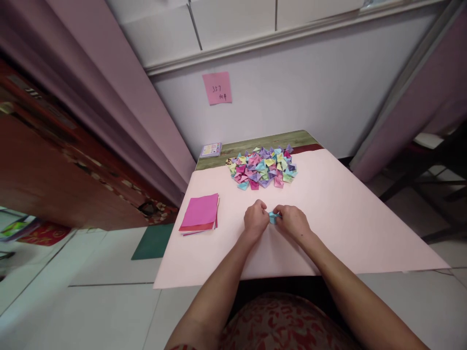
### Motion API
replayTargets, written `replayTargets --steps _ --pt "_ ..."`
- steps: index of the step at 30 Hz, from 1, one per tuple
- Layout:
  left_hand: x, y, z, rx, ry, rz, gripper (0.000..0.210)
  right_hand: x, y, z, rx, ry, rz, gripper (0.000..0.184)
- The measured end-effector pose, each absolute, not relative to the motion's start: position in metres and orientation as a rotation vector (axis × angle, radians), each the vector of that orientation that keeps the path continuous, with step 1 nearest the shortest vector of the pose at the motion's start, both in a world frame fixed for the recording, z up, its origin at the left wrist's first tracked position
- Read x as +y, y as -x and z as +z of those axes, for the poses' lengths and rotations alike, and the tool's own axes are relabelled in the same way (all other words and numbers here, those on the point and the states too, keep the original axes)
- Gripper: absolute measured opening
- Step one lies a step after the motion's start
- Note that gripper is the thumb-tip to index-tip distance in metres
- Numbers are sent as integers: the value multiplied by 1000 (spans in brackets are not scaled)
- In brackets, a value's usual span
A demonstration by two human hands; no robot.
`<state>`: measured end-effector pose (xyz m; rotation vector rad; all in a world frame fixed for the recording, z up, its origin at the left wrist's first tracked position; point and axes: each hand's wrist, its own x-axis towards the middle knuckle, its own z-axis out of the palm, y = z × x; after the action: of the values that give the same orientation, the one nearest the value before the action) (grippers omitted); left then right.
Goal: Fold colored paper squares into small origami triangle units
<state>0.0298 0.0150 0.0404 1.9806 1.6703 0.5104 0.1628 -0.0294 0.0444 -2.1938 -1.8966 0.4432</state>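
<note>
A small folded piece of blue origami paper is held between my two hands above the pink-covered table. My left hand pinches its left side, fingers closed. On the other side, my right hand grips the right edge between thumb and fingers. My fingers partly cover the paper, so its full shape is hidden. Beyond my hands lies a heap of folded paper pieces in pink, purple, yellow, green and blue. To the left rests a stack of square paper sheets, magenta on top.
At the table's back left corner sits a small pack of printed cards. A pink note with handwriting is stuck to the white wall. Purple curtains hang on the left, near a reddish wooden door.
</note>
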Motion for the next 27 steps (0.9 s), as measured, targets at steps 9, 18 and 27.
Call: replayTargets --steps 9,18,27 --pt "13 -27 41 1620 -2012 497 22 -32 -157 55 -1969 2217 426 23" --pt "18 -35 51 1630 -2185 108 16 -33 -152 58 -2020 2248 401 26" --pt "23 -44 54 1576 -2239 -77 15 -32 -149 53 -2061 2249 369 31"
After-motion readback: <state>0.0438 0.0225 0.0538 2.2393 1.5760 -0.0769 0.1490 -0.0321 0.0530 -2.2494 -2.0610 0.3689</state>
